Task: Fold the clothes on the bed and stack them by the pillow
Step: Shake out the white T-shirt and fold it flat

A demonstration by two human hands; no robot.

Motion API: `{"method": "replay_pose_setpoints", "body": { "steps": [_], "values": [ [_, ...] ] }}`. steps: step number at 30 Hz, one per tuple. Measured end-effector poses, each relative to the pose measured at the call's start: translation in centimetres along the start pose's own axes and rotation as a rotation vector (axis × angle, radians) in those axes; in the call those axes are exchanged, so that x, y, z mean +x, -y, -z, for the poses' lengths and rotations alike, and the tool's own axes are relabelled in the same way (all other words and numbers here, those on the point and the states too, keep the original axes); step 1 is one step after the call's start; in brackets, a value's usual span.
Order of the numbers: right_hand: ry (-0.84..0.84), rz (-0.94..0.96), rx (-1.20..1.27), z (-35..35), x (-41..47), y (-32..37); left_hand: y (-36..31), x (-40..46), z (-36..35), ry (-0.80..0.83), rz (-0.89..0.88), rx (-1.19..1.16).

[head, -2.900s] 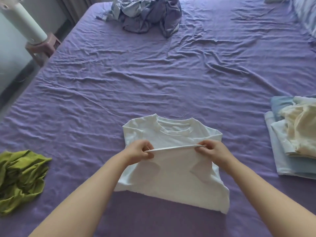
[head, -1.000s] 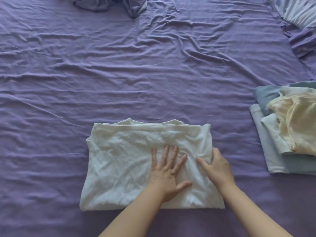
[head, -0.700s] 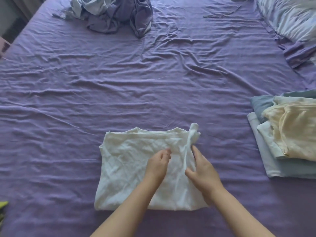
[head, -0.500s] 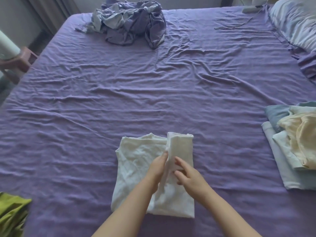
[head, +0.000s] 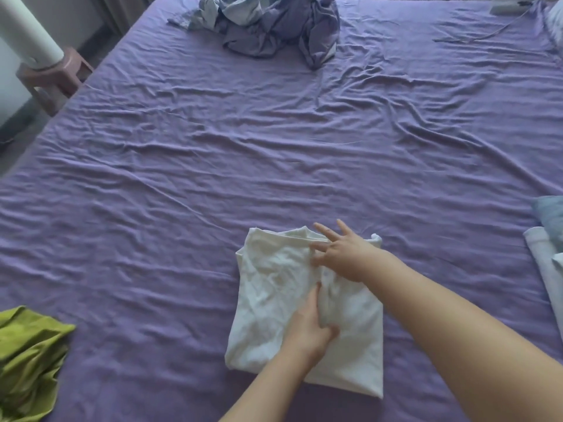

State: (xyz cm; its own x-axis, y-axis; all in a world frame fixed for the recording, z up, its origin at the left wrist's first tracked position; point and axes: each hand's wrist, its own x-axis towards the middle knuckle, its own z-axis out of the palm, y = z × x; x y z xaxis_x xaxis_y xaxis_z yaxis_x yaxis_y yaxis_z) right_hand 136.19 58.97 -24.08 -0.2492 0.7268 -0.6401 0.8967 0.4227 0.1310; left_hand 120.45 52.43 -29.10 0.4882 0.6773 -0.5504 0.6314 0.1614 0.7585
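Note:
A white T-shirt (head: 274, 293), partly folded, lies on the purple bed sheet (head: 274, 153) near the front edge. Its right third is turned over onto the middle. My right hand (head: 341, 254) lies flat with spread fingers on the upper part of that turned flap. My left hand (head: 307, 327) presses with straight fingers along the fold line lower down. A stack of folded pale blue clothes (head: 545, 248) shows at the right edge. A crumpled green garment (head: 27, 357) lies at the left front. A heap of grey-purple clothes (head: 268, 22) sits at the far side.
A white cylinder (head: 27, 35) stands on a brown stool (head: 51, 77) beside the bed's left edge. A pillow corner (head: 556, 22) and a cable (head: 487, 35) show at the far right. Wrinkled sheet stretches between the shirt and the far heap.
The shirt's right side has been folded over onto the middle. My right hand moved up and flattened on the flap, and my left hand slid down along the fold.

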Motion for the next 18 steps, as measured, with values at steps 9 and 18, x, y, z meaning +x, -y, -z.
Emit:
{"method": "replay_pose_setpoints", "body": {
  "steps": [9, 18],
  "values": [
    [-0.115, -0.112, 0.045, 3.2, 0.5, -0.2, 1.7, -2.8, 6.3, -0.123, 0.043, -0.168],
    [-0.448, -0.186, 0.374, 4.9, 5.5, 5.7, 4.7, -4.2, 10.8, -0.256, 0.092, 0.268]
  ]
}}
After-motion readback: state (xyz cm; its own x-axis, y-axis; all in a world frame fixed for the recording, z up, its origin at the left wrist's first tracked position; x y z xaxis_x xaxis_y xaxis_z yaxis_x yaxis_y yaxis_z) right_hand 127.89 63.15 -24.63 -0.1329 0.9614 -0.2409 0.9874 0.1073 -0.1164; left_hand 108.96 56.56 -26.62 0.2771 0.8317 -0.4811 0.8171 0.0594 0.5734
